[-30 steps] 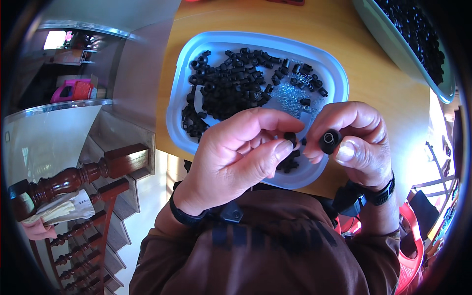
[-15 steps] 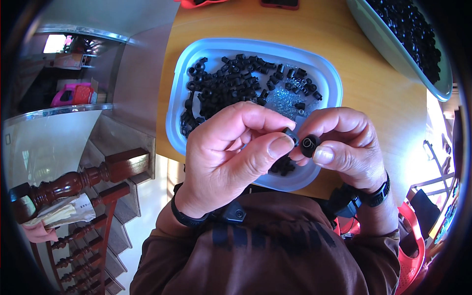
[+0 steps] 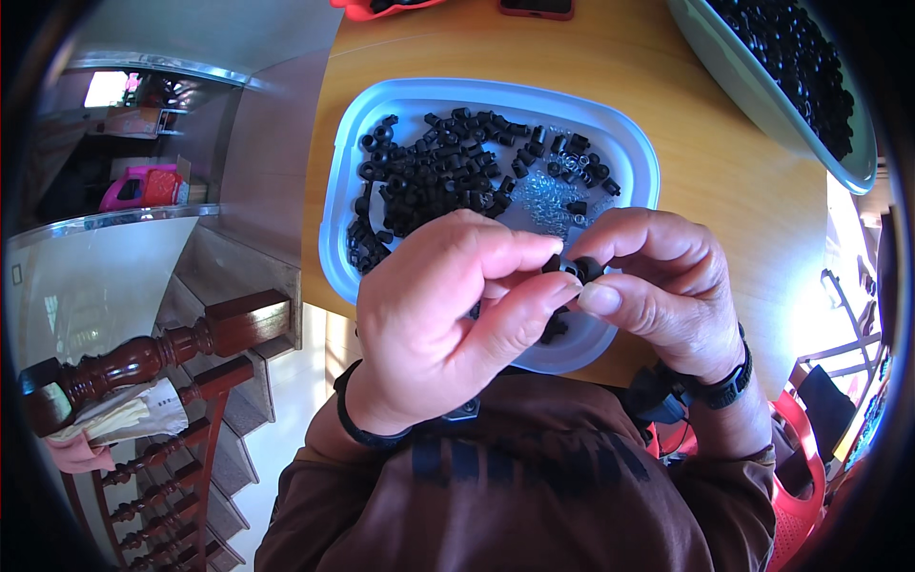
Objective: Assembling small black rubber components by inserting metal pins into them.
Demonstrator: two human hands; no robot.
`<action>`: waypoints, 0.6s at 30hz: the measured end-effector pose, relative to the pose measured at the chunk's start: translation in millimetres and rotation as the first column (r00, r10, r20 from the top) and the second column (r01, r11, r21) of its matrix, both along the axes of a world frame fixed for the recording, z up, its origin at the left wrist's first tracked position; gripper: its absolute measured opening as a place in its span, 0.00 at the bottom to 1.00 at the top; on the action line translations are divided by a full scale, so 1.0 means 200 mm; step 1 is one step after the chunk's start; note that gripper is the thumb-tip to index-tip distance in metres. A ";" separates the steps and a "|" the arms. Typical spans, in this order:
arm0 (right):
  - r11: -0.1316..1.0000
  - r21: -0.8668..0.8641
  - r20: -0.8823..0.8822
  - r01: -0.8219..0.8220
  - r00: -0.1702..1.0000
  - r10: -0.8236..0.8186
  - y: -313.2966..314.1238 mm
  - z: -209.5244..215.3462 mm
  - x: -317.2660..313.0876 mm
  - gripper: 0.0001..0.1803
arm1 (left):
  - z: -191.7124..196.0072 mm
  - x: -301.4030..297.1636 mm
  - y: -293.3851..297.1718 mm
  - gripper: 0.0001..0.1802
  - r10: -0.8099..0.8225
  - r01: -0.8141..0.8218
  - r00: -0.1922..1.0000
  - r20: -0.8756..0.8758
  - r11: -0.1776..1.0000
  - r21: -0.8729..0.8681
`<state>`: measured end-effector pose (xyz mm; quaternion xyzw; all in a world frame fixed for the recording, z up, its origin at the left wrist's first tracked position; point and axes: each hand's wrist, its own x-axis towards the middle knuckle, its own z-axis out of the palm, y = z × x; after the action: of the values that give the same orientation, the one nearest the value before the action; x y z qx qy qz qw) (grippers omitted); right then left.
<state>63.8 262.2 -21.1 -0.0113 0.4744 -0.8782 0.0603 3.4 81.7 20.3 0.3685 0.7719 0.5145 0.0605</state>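
Over the near side of a white plastic tub, my left hand pinches a small black plastic piece between thumb and fingertips. Facing it, my right hand grips a round black cap by thumb and index finger. The two pieces meet end to end or nearly so; fingertips hide whether they are joined. No coil is visible at the cap now. Inside the tub lie many loose black plastic parts and a heap of small metal springs.
The tub stands on a wooden table. A large pale bowl full of black parts is at the far right. Along the far edge are a red container and a dark phone-like object. A wooden stair railing stands left.
The two black pieces have come together from a small gap. My left hand has turned slightly, and the cap's open end with a coil in it has swung out of sight.
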 end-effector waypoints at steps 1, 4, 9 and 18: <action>1.000 0.000 0.001 0.002 1.000 -0.002 0.00 0.00 0.00 0.08 | 0.01 0.01 0.00 0.11 0.022 -0.029 0.996 -0.088 0.996 -0.085; 0.994 0.113 -0.050 0.008 0.999 -0.002 0.01 -0.02 0.01 0.10 | 0.01 0.02 0.01 0.12 0.033 -0.056 0.966 -0.256 0.995 -0.083; 0.927 0.356 -0.281 0.115 0.960 -0.011 0.02 -0.01 -0.01 0.11 | 0.01 0.02 0.01 0.15 0.032 -0.067 0.941 -0.338 0.993 -0.093; 0.880 0.440 -0.366 0.178 0.931 -0.005 0.02 -0.01 -0.01 0.12 | 0.02 0.04 -0.01 0.15 -0.003 -0.090 0.883 -0.470 0.980 -0.176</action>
<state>61.4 265.9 -23.3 -0.1316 0.6742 -0.7236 -0.0672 11.2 80.2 24.5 0.4565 0.8180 0.3344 -0.1035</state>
